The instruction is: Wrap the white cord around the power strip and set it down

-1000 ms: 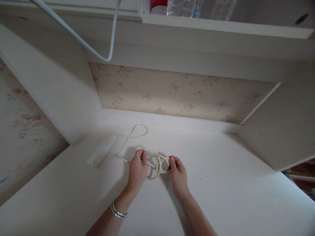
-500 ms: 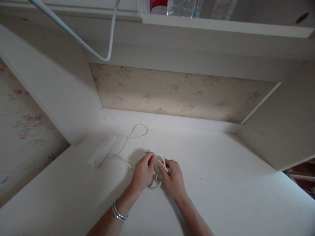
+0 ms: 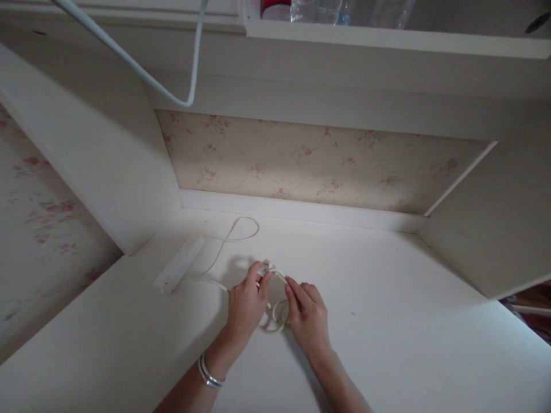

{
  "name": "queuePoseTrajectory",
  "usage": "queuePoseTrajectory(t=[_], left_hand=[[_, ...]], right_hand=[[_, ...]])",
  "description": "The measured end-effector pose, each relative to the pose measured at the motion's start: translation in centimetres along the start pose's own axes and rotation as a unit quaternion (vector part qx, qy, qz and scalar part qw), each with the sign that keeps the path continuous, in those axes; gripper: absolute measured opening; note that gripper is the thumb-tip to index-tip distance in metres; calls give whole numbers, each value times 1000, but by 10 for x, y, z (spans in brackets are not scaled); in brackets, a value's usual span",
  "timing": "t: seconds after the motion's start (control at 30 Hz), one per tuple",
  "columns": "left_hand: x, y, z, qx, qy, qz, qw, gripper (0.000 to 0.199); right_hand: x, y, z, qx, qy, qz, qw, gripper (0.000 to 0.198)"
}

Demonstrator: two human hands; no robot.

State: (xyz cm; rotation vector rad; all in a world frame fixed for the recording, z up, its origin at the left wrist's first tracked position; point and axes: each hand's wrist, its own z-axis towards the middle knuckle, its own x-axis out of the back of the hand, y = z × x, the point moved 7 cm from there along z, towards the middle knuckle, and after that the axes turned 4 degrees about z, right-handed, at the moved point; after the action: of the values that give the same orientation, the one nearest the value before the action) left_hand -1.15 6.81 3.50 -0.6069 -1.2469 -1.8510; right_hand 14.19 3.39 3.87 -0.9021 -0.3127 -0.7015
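- Left hand [image 3: 247, 307] and right hand [image 3: 307, 321] had drawn closer, pinching cord [image 3: 279, 276].
- Loops [image 3: 271, 331] lay right of the white strip [image 3: 179, 265].
- Left hand possibly gripped its plug [image 3: 267, 264].

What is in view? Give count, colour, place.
desk: one, white, lower half
long block: one, white, left
thin cord: one, cream, beside block
thick cord: one, cream, centre
plug-like piece: one, pale, centre
panels: two, white, both sides
wallpaper: two areas, pinkish, back and left
cupboard: one, white, top
plastic items: count unclear, clear, cupboard
red item: one, red, cupboard
bent tube: one, pale, upper left
clutter: count unclear, reddish, right edge
bangles: seemingly two, silver, lower left
left hand: one, gripping thick cord
right hand: one, gripping thick cord
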Motion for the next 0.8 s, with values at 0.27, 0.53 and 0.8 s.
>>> queuePoseTrajectory(t=[0.27, 0.53, 0.8], left_hand=[[-1, -5, -2, 36, 17, -37, 999, 25], [4, -9, 4, 61, 42, -47, 996, 22], [7, -28, 10, 131, 60, -125, 982, 23]], right_hand=[[-2, -9, -1, 82, -41, -98, 991, 26], [1, -13, 0, 57, -31, -77, 995, 21], [3, 7, 2, -45, -2, 61, 997, 24]])
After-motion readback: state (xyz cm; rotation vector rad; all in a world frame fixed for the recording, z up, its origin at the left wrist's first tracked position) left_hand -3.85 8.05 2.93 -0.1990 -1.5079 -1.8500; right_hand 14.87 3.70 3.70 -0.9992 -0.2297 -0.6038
